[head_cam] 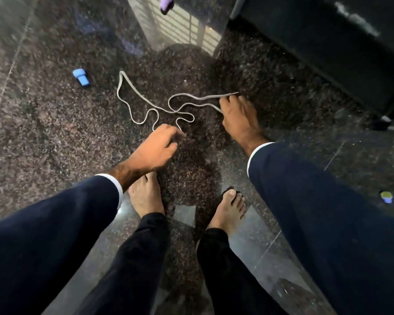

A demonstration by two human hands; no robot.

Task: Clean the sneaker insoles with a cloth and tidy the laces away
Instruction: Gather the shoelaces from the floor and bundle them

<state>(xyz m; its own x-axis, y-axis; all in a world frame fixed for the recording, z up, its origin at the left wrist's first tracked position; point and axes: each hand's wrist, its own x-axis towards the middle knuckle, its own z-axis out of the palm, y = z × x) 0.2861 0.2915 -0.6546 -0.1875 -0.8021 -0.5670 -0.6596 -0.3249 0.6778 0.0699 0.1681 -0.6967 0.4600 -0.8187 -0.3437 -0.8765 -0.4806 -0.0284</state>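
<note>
From my remote seat I see a long pale grey flat shoelace (146,105) lying in loose loops on the dark speckled polished stone floor (43,123), in front of two bare feet (146,196). The right hand (239,119) reaches down to the lace's far end, near the tip; its fingers (225,103) are curled down over the lace there, and they seem to pinch it, though the back of the hand hides the contact. The left hand (156,148) is at the near end of the lace, its fingers (175,133) bent and drawn together at the last loop; whether they grip the lace or only touch it I cannot tell. Both arms wear dark navy sleeves with white cuffs (257,148).

To the right, a black furniture base (328,53) runs diagonally, its lower edge near the right hand. The floor left of the lace is open except for a small light blue plastic piece (81,78) well apart from the loops. A small yellow-green and blue object (386,196) sits at the far right, and a purple item (166,4) shows at the top edge, too blurred to identify. A pale tile seam (7,83) crosses the left floor.
</note>
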